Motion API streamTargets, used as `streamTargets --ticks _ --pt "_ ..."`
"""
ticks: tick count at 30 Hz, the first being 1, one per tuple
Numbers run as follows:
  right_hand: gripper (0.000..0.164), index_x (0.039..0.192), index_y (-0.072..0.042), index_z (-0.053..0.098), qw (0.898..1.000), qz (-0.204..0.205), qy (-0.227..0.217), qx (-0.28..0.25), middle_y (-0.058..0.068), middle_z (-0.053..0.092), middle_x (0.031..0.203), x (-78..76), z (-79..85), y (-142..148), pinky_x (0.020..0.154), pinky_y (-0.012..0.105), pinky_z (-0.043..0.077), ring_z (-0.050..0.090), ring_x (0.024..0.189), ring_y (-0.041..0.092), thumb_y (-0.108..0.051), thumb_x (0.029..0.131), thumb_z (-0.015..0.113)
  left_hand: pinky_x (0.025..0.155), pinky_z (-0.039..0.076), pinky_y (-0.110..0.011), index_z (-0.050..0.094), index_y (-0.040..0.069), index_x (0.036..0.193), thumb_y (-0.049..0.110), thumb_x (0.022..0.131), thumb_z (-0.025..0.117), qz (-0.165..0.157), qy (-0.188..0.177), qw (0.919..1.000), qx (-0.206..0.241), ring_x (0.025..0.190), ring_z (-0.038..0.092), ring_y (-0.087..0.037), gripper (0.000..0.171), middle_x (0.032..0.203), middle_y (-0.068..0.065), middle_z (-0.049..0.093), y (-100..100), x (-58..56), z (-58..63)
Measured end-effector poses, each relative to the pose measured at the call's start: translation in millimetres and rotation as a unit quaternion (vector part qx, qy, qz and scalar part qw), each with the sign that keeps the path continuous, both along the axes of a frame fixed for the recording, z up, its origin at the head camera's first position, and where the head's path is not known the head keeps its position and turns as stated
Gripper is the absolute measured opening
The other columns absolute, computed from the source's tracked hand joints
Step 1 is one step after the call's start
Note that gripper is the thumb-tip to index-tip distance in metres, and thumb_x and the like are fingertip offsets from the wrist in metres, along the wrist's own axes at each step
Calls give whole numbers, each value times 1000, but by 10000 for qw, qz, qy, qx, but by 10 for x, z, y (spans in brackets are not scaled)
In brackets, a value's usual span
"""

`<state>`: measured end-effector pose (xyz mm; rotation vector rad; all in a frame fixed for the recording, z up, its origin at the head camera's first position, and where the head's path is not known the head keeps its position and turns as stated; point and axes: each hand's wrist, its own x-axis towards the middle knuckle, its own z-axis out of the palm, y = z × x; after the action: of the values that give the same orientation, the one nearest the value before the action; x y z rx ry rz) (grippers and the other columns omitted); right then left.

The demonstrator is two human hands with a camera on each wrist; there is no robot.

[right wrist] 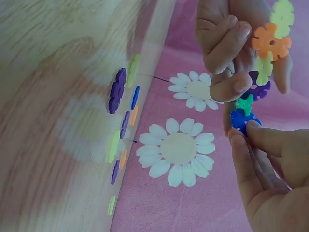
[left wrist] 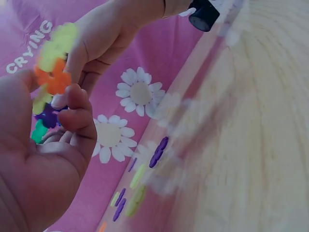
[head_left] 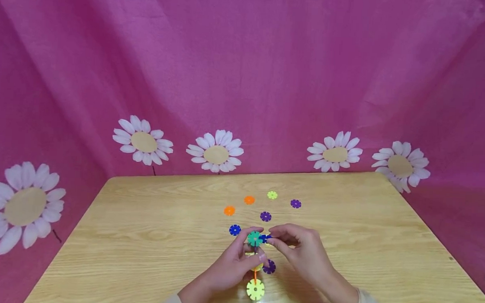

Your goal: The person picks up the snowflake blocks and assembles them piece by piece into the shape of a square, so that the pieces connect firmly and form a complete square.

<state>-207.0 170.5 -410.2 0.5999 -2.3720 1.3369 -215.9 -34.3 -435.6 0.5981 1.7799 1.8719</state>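
Note:
My left hand (head_left: 232,265) holds a chain of notched plastic discs above the table, its fingers and thumb around the middle. In the right wrist view, the chain runs from a yellow disc (right wrist: 282,18) through an orange disc (right wrist: 271,42), another yellow disc (right wrist: 264,68) and a purple disc (right wrist: 260,91) to a green disc (right wrist: 245,103). A blue notched disc (right wrist: 244,120) meets the green one at the chain's end. Pinching that blue disc between thumb and fingers is my right hand (head_left: 305,252). How deeply the two slots engage cannot be seen.
Loose discs lie on the wooden table (head_left: 143,237) beyond my hands: two orange (head_left: 229,211), a yellow (head_left: 272,195), purple ones (head_left: 296,203) and a blue one (head_left: 235,230). Another purple disc (head_left: 269,267) lies between my hands. A pink flowered cloth (head_left: 269,81) hangs behind.

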Motion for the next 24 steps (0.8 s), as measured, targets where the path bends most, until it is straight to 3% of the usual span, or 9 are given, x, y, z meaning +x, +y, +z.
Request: streamTargets --ticks 4,9,13,17,21,24 --pt "16 98 -14 74 9998 8 -182 -23 -2 76 86 1 -19 3 69 22 60 70 76 3 -9 84 79 52 44 -21 32 24 148 20 100 61 -20 51 10000 48 54 52 -10 56 98 -3 61 16 4 -27" --pt "19 101 -11 73 9994 198 -245 -156 1 75 86 11 -45 -51 68 22 60 72 76 6 -6 83 78 47 44 -19 38 12 139 15 99 63 -96 -24 9999 131 50 51 -9 48 86 0 60 -29 -8 -37" --pt "23 103 -11 71 9987 217 -375 -249 3 73 86 16 -14 -97 68 20 60 74 75 9 0 83 77 47 48 -19 42 10 131 15 98 64 -24 112 9999 -104 46 51 -9 40 77 1 61 -69 -40 -38" --pt "24 106 -10 71 9984 241 -465 -225 3 72 86 -12 48 -99 70 19 59 74 76 10 -2 84 77 48 49 -20 45 11 133 20 98 64 92 297 9987 -396 44 49 -11 40 68 2 56 -95 -98 -21" --pt "26 109 -12 70 9966 149 -804 -60 2 73 87 -16 83 -43 71 19 59 73 75 8 -6 85 78 47 48 -20 47 10 135 22 98 65 228 293 9977 -568 43 50 -10 43 61 4 50 -111 -101 -12" --pt "27 109 -15 70 9910 -131 -1327 59 1 73 88 14 129 38 71 18 59 72 75 6 -8 84 79 45 47 -21 48 7 136 24 97 66 226 196 9979 -571 42 50 -10 46 61 4 50 -96 -86 -37"
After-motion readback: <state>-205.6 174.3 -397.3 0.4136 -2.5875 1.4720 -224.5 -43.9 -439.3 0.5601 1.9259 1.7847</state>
